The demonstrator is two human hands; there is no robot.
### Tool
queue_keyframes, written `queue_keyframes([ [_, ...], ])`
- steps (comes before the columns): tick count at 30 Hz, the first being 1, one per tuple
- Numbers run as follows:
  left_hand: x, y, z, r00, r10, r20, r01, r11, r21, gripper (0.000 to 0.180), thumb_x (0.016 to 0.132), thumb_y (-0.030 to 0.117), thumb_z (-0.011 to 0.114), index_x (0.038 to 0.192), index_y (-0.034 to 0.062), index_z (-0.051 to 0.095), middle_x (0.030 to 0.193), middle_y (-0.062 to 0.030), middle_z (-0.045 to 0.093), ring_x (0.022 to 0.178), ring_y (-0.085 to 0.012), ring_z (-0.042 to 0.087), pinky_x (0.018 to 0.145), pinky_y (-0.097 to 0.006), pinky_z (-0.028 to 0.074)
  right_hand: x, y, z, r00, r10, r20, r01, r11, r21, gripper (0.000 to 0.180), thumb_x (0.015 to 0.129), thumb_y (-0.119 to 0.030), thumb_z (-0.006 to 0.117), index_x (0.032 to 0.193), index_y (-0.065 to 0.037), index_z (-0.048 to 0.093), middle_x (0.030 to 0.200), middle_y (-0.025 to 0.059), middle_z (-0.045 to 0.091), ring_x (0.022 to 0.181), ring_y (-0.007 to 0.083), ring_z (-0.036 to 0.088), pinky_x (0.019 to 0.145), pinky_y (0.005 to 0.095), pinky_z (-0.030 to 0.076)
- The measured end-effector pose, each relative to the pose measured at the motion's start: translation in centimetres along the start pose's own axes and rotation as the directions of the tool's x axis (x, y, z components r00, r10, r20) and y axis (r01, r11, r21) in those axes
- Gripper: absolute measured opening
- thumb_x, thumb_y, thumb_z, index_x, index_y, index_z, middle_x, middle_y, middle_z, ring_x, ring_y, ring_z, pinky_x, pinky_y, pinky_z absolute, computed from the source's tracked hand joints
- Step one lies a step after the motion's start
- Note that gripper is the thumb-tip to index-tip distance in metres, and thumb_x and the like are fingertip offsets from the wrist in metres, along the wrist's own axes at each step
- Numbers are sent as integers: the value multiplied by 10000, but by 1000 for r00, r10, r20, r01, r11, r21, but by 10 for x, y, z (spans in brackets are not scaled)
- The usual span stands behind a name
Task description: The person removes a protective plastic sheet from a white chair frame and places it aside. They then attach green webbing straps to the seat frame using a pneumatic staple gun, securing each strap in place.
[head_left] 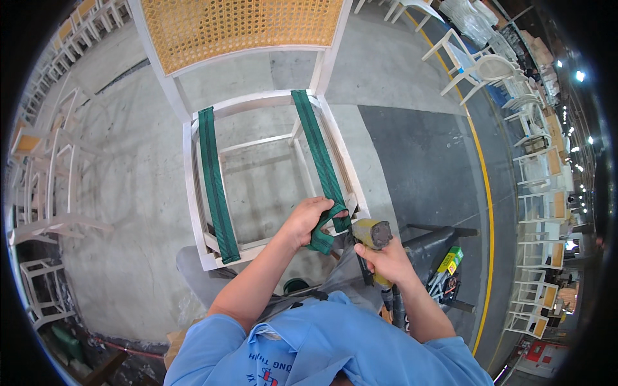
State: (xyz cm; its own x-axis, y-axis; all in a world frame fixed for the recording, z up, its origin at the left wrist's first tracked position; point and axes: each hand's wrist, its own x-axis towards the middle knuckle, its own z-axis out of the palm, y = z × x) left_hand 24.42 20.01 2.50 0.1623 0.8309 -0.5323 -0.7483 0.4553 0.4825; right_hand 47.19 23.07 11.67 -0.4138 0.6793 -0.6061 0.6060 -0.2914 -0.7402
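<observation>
- The left hand [308, 220] is clenching around the loose end of a green webbing strap [320, 154], pulling it over the front rail of a white chair frame [193, 174].
- That strap is running from the back rail of the open seat down its right side, and its end is folding into a loop under the fingers at the front right corner.
- The right hand [384, 260] is gripping the handle of a yellow staple gun [372, 235], fingers wrapped fully around it.
- The gun's head is sitting just beside the folded strap end, close to the left hand, at the same front corner of the seat.
- A second green strap [215, 186] is lying already stretched along the left side of the seat, front rail to back rail.
- The chair's woven cane back [238, 26] is standing upright at the far side of the frame.
- The chair frame is resting on the grey concrete floor [129, 193], directly ahead of the person in a blue shirt [322, 341].
- A dark stand [431, 241] with small tools is sitting to the right, near the right forearm.
- Rows of other white chair frames [534, 193] are lining the right and left edges of the floor.
</observation>
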Motion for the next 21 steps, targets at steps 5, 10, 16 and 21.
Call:
queue_keyframes([
  [5, -4, 3, 0, 1000, -2, -6, 2, 1000, 22, 323, 1062, 199, 489, 1241, -45, 604, 1188, -193, 738, 1025, -247, 710, 753, -416, 622, -3, -8, 9, 1000, 21, 7, -21, 1000, -23, 344, 909, -268, 829, 1062, -5, 667, 697, 4, 625, 554, 93, 570, 502, 282, 458],
  [10, 2, 6, -4, 999, 33, 9, -33, 999, 12, 310, 1060, 210, 489, 1228, -22, 608, 1160, -183, 749, 980, -222, 707, 721, -403, 613, 2, -13, 12, 999, 22, 34, -21, 999, -37, 351, 911, -268, 825, 1074, -1, 665, 709, 3, 633, 562, 90, 576, 503, 284, 461],
  [16, -7, 14, 1, 1000, -1, -15, 2, 997, 80, 292, 1052, 164, 501, 1192, -54, 637, 1119, -163, 752, 972, -228, 703, 824, -396, 593, 1, -14, 13, 998, 33, 58, -27, 995, -92, 361, 914, -265, 824, 1102, 1, 668, 744, 13, 650, 578, 92, 592, 521, 282, 480],
  [21, -12, -7, 13, 978, 197, -66, -169, 938, 302, 292, 1046, 212, 548, 1101, -42, 680, 1050, -122, 767, 904, -201, 690, 742, -358, 540, -37, 2, -34, 985, -113, -133, 138, 971, 195, 327, 936, -149, 791, 1203, 2, 679, 894, 24, 697, 663, 97, 623, 589, 279, 530],
])
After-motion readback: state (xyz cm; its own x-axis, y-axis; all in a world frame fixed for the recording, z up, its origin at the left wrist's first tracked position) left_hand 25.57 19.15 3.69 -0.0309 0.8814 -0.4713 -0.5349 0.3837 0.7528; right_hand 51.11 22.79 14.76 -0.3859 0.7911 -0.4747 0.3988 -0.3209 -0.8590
